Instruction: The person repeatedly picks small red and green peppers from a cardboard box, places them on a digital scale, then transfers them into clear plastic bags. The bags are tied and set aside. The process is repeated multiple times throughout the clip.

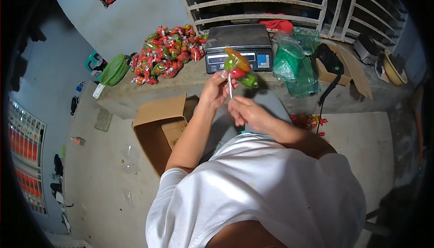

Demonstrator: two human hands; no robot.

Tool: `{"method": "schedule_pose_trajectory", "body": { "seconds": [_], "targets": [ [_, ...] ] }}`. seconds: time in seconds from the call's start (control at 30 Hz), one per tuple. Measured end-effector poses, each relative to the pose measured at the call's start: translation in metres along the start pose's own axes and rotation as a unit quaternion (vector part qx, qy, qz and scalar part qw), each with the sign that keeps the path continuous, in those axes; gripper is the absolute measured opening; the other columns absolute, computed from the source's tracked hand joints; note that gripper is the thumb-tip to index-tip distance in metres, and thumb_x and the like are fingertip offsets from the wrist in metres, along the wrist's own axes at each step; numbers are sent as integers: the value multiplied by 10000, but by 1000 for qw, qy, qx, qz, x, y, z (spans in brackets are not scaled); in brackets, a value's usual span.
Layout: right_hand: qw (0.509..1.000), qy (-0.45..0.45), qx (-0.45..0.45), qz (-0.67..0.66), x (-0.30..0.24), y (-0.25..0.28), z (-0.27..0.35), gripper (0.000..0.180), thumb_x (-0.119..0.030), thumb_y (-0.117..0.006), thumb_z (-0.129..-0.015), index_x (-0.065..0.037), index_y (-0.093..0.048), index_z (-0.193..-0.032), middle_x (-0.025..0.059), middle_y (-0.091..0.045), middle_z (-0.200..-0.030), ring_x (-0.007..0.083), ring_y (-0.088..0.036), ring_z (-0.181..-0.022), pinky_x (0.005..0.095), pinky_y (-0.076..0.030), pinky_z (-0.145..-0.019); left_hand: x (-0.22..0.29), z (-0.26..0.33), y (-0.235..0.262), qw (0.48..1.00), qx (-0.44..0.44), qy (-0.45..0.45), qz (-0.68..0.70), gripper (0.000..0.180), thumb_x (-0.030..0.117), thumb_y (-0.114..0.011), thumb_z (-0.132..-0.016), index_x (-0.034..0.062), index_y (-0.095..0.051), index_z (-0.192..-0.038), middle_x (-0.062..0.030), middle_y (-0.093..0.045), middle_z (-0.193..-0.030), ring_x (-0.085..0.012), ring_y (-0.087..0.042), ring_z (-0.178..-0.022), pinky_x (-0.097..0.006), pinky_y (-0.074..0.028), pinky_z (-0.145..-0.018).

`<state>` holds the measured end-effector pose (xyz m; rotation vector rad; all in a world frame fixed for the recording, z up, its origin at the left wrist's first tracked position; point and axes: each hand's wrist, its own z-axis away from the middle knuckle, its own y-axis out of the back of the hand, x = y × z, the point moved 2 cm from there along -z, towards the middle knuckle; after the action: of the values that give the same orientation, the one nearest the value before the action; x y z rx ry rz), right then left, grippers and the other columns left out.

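Note:
A small clear plastic bag of bell peppers (238, 68), orange, red and green, is held up in front of the scale. My left hand (216, 88) pinches it at the gathered neck, and the peppers lean away to the right. The bag's whitish twisted tail runs down to my right hand (249, 112), whose fingers are closed on its lower end. Behind the bag sits a digital scale (239, 37) with a flat metal plate and blue keys. To its left is a big heap of bagged red and green peppers (167, 53).
On the ledge (122, 96) are a green basket (113, 70), green plastic bags (289, 62), a small cardboard box holding a black strapped item (329, 60), and a tan bowl (395, 68). An open carton (156, 132) stands at my left. More peppers (308, 121) lie low at my right.

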<state>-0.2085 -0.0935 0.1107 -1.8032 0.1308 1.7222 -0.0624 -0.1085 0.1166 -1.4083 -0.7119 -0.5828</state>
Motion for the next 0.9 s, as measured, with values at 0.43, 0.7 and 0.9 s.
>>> {"method": "schedule_pose_trajectory", "body": {
  "seconds": [0.43, 0.7, 0.9],
  "targets": [
    [961, -22, 94, 258, -31, 34, -32, 171, -247, -479, -863, -92, -548, -885, -25, -452, -570, 71, -401, -467, 205, -334, -411, -16, 1, 40, 977, 60, 36, -199, 96, 124, -580, -814, 49, -544, -766, -39, -582, -681, -136, -551, -586, -263, -466, -562],
    [922, -113, -263, -259, 24, 33, -12, 211, -297, -538, -848, -98, -511, -911, -28, -486, -706, 87, -496, -584, 270, -446, -579, -6, 32, 10, 990, -111, 14, -90, 92, 121, -616, -778, 44, -566, -791, -54, -602, -795, -165, -595, -672, -318, -481, -739],
    [957, -137, -8, 255, 4, 90, -65, 158, -187, -485, -851, -58, -553, -792, 16, -517, -621, 99, -493, -474, 237, -385, -393, -34, 18, 45, 893, 47, 13, -448, 56, 78, -572, -798, 23, -572, -784, -58, -601, -707, -128, -541, -553, -253, -459, -543]
  ]
}}
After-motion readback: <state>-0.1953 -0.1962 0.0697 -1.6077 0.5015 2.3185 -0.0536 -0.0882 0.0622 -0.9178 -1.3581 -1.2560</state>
